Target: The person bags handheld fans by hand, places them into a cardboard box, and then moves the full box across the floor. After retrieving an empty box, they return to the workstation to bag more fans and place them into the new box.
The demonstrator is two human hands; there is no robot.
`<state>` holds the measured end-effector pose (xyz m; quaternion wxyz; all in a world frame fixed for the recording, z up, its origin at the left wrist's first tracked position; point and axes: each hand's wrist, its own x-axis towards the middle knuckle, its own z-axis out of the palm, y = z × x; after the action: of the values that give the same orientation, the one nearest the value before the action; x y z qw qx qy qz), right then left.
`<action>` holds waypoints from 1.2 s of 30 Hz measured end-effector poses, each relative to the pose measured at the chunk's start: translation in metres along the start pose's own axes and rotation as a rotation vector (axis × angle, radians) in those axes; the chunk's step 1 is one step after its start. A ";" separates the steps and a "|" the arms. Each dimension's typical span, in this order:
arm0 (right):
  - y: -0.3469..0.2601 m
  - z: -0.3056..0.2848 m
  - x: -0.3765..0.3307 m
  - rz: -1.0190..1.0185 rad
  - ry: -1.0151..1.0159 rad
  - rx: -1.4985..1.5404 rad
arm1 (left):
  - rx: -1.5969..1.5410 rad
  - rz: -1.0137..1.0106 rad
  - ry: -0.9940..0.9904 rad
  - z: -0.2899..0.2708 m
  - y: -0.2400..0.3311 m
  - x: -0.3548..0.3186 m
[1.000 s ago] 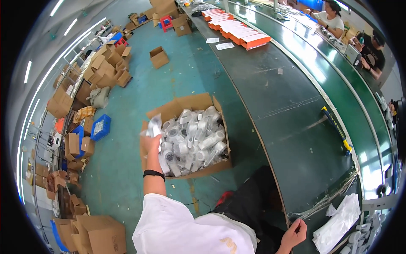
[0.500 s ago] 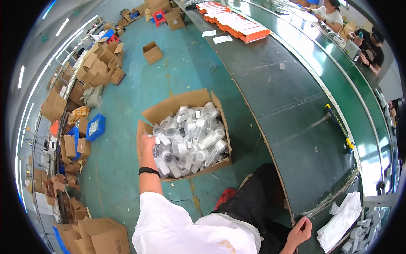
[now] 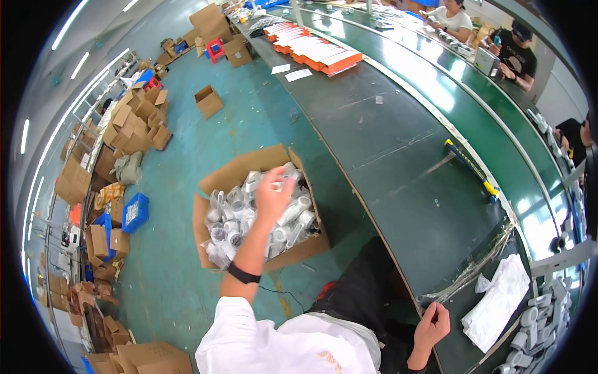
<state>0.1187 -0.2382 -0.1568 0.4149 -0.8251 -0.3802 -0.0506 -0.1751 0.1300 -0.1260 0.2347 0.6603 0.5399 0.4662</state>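
Note:
My left hand point(image 3: 274, 196) is above the middle of an open cardboard box point(image 3: 293, 252) on the floor. Its thumb and fingers are apart and slightly bent, with no held item that I can make out. Packed in the box are several white and grey parts in clear plastic bags point(image 3: 233, 221), partly hidden by my hand and forearm. By the table's near edge, my right hand point(image 3: 431, 327) is closed with its fingertips together; whatever is in them cannot be made out. Just beyond it lies a strip of clear plastic strands point(image 3: 464, 283).
The dark table point(image 3: 380, 162) runs along my right, bearing a yellow-and-black tool point(image 3: 473, 169), a white plastic bag point(image 3: 498, 305) and orange-and-white boxes point(image 3: 317, 50). Grey parts point(image 3: 539, 324) lie at lower right. Cartons point(image 3: 131, 128) line the left; two people work across the line.
My left hand has moved from the box's left side to above its middle, and its fingers have come up from the bags. My right hand stays closed by the table edge. The view has shifted.

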 end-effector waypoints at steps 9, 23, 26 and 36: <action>-0.008 0.002 0.003 0.028 0.038 0.149 | -0.314 0.512 -0.408 0.185 0.127 -0.101; -0.008 -0.001 0.004 0.083 0.044 0.155 | 0.010 0.618 -0.365 0.215 0.127 -0.123; -0.003 0.000 0.002 0.074 0.038 0.146 | 0.010 0.619 -0.382 0.214 0.128 -0.124; 0.001 -0.008 0.001 0.014 -0.121 0.087 | 0.084 0.595 -0.481 0.202 0.140 -0.121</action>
<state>0.1220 -0.2442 -0.1519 0.4267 -0.8106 -0.4007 0.0191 0.0720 0.0129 -0.1481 0.1819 0.8878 0.2729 0.3230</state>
